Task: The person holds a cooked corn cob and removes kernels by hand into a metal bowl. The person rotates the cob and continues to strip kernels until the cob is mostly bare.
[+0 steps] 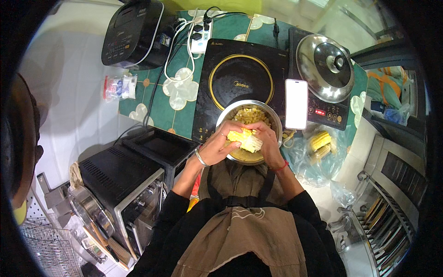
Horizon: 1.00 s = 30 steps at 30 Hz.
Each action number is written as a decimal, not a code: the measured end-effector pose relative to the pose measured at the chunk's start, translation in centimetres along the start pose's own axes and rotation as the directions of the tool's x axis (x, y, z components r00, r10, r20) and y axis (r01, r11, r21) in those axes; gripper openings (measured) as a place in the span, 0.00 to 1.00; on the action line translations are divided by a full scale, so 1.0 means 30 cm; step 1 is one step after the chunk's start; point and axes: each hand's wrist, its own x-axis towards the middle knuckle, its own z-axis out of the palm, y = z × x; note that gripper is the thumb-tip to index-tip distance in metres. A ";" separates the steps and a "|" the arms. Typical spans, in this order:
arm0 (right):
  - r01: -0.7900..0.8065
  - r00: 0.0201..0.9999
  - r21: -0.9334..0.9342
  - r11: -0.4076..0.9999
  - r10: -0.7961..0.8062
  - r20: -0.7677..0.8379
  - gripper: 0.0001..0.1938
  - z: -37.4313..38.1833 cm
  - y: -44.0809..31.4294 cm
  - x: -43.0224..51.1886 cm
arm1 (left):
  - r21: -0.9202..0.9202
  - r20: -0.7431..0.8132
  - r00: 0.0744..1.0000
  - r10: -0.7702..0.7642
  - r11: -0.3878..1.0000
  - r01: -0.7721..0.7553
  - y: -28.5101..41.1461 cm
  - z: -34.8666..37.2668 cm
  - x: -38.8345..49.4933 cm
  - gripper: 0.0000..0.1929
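Over a round stainless steel bowl (pixel 226 112) I hold a corn cob (pixel 246 139). Yellow kernels cover much of its left part, while the right part is pale and stripped. My left hand (pixel 218 145) grips the kernel-covered end, its thumb along the near side. Fingers of my right hand (pixel 269 142) are bent against the cob's upper right side; their tips are partly hidden. Loose corn kernels (pixel 252 116) lie in the bowl beneath. To the right, a clear plastic bag (pixel 301 159) holds a yellow corn piece (pixel 320 140) and paler cobs (pixel 322 152).
A black Midea induction cooker (pixel 242 83) lies just beyond the bowl. A phone (pixel 296 104) with a white screen rests beside a second cooker (pixel 330 114) bearing a lidded pan (pixel 325 67). A rice cooker (pixel 133 34), power strip (pixel 201 39) and black oven (pixel 117 169) stand leftward.
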 end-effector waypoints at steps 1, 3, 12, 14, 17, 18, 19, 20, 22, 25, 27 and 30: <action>0.009 1.000 -0.001 1.000 -0.009 0.023 0.10 0.005 -0.004 -0.002 | -0.018 0.003 1.000 -0.018 1.000 0.018 -0.002 -0.002 -0.001 0.17; 0.013 1.000 -0.162 0.987 -0.011 0.014 0.10 0.006 -0.012 -0.009 | -0.063 -0.006 0.999 -0.035 0.997 0.035 -0.004 -0.002 -0.006 0.17; 0.107 0.989 -0.391 0.914 -0.137 -0.051 0.13 -0.024 -0.007 0.023 | -0.122 0.014 0.994 -0.110 0.986 0.111 0.008 -0.007 -0.015 0.17; 0.072 0.993 -0.419 0.905 -0.103 -0.051 0.14 -0.019 -0.022 0.022 | -0.046 -0.003 0.998 -0.070 0.997 0.070 0.015 -0.011 -0.016 0.18; -0.205 0.979 -0.106 0.973 0.203 -0.030 0.19 -0.007 -0.056 0.001 | 0.090 -0.040 0.999 -0.030 0.995 0.034 0.026 -0.006 -0.022 0.19; -0.330 0.943 0.165 0.929 0.331 0.021 0.21 0.001 -0.063 -0.007 | 0.135 -0.055 0.998 -0.018 0.991 0.025 0.028 -0.001 -0.023 0.19; -0.412 0.911 0.435 0.801 0.380 0.162 0.24 0.010 -0.068 -0.013 | 0.193 -0.056 0.998 0.025 0.981 -0.014 0.027 0.005 -0.022 0.19; -0.415 0.903 0.450 0.790 0.417 0.101 0.25 0.023 -0.067 -0.013 | 0.248 -0.058 0.996 0.072 0.967 -0.056 0.026 0.014 -0.020 0.20; -0.370 0.922 0.516 0.772 0.375 0.100 0.28 0.045 -0.058 -0.009 | 0.349 -0.039 0.992 0.117 0.932 -0.096 0.023 0.033 -0.018 0.22; -0.302 0.949 0.493 0.816 0.309 0.070 0.27 0.050 -0.047 -0.008 | 0.353 -0.097 0.992 0.083 0.935 -0.044 0.023 0.057 -0.015 0.23; -0.243 0.965 0.513 0.823 0.257 0.045 0.28 0.051 -0.039 -0.007 | 0.338 -0.070 0.995 0.072 0.940 -0.044 0.021 0.062 -0.006 0.24; -0.170 0.984 0.538 0.825 0.170 0.050 0.29 0.049 -0.026 0.000 | 0.307 -0.064 0.994 0.093 0.949 -0.069 0.023 0.065 0.013 0.24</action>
